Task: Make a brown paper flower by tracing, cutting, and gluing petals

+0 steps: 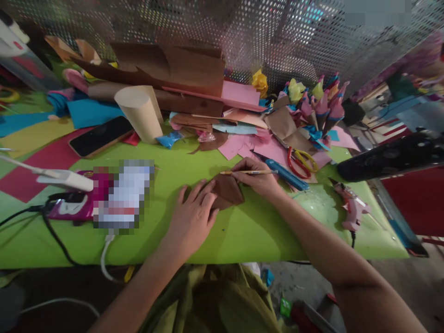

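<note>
A small piece of brown paper [229, 193] lies on the green tabletop before me. My left hand [194, 215] rests flat over its left part, fingers stretched out and slightly apart. A slim wooden pencil [255, 172] is gripped in my right hand [256, 178], nearly level, its pointed end toward the left. That hand sits at the paper's upper right edge, its fingertips close to or touching it; exact contact is hard to see. Just right of it lies a blue utility knife [287, 175], beside red and yellow handled scissors [301, 162].
A pink glue gun [354, 208] lies at the right, near a black bottle [391, 155]. Left are a blurred phone [125, 194], a magenta power strip [83, 203] and cables. Behind stand a cardboard tube [140, 115], a dark phone [100, 138], brown sheets [173, 64] and paper cones [326, 108].
</note>
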A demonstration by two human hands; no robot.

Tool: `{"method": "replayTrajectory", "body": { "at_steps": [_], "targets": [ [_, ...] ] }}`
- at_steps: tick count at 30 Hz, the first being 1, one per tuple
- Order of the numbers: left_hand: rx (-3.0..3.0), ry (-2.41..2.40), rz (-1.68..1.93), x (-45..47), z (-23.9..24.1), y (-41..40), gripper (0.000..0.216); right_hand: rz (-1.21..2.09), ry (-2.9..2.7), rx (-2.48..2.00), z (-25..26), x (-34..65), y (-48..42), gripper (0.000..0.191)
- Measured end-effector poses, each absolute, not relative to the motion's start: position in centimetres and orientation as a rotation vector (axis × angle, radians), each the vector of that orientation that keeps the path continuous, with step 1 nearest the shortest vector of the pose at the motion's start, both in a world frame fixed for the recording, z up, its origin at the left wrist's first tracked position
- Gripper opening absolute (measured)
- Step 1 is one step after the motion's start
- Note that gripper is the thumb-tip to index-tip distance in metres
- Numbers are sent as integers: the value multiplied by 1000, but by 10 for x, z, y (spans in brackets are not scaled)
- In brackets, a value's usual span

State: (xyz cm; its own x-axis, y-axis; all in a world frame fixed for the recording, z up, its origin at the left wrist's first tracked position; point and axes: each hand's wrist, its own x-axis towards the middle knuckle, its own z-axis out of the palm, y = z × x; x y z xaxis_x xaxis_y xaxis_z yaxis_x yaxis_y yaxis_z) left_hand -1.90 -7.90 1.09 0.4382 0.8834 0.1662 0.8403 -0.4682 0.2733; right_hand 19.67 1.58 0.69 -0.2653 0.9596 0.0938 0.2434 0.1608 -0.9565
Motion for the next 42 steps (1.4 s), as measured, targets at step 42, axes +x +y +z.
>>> {"method": "replayTrajectory", "body": {
  "at_steps": [42],
  "targets": [
    [2536,1530,458,-20,14,-79,18,1162,-1680,-1159,12,192,13,29]
  ]
}}
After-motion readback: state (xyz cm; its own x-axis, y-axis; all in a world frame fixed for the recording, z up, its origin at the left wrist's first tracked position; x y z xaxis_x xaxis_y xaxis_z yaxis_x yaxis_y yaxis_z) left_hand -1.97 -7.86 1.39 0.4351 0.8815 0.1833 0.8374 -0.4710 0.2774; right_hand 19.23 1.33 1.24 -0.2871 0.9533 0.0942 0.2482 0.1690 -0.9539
